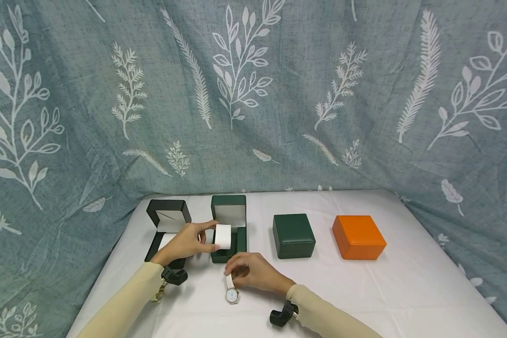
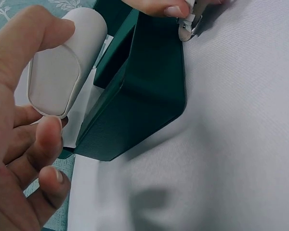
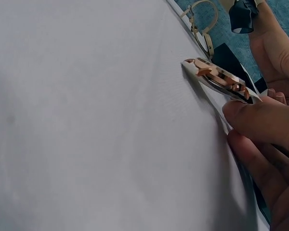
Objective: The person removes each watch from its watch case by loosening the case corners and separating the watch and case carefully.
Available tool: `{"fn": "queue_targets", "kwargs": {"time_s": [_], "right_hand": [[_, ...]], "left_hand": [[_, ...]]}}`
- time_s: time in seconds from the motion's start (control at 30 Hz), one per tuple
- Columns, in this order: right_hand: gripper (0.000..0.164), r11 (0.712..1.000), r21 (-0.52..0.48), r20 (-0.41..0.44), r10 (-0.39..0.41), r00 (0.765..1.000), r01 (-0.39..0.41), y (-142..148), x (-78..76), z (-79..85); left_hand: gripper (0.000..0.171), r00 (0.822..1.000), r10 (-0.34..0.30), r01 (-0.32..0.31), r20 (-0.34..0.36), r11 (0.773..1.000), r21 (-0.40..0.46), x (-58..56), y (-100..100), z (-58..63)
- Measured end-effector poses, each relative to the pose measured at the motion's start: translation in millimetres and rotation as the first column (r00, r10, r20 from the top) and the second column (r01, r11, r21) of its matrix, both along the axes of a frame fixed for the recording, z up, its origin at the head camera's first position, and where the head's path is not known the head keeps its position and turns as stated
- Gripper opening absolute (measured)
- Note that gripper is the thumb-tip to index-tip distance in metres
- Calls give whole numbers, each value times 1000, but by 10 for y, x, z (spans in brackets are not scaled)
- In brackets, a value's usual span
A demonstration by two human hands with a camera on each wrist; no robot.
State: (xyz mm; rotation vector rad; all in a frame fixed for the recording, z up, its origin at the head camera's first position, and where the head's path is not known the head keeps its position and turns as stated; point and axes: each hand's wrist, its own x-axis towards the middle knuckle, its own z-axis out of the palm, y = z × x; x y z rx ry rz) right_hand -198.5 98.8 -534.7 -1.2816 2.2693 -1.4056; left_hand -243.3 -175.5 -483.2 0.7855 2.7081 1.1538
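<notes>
Just in front of the open green box [image 2: 144, 96], I see the watch [image 1: 232, 295] | right hand [image 1: 255, 272] pinched nearly closed on its strap [image 1: 230, 281]; a loosened pinch could drop it | over the box, white cushion [image 1: 223, 236] | left hand [image 1: 188, 241] part-curled, gripping it thumb against fingers; I judge a careless tilt could knock it against the box

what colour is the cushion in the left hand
The cushion is white, seen best in the left wrist view.
</notes>
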Motion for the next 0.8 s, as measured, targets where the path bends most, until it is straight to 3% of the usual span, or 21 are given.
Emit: {"fn": "queue_targets", "kwargs": {"time_s": [0.1, 0.37, 0.6, 0.8], "right_hand": [[22, 1000, 17, -28, 19, 999, -18, 9, -2, -4], [24, 996, 84, -10, 41, 999, -40, 45, -22, 34], [29, 990, 135, -80, 54, 995, -43, 86, -39, 86], [30, 996, 88, 21, 31, 999, -33, 146, -73, 141]], "left_hand": [[83, 1000, 2, -2, 0, 1000, 1, 6, -1, -10], [82, 1000, 1, 0, -7, 1000, 6, 3, -3, -19], [82, 1000, -13, 13, -13, 1000, 1, 2, -11, -29], [83, 1000, -14, 14, -5, 1000, 11, -7, -23, -33]]}}
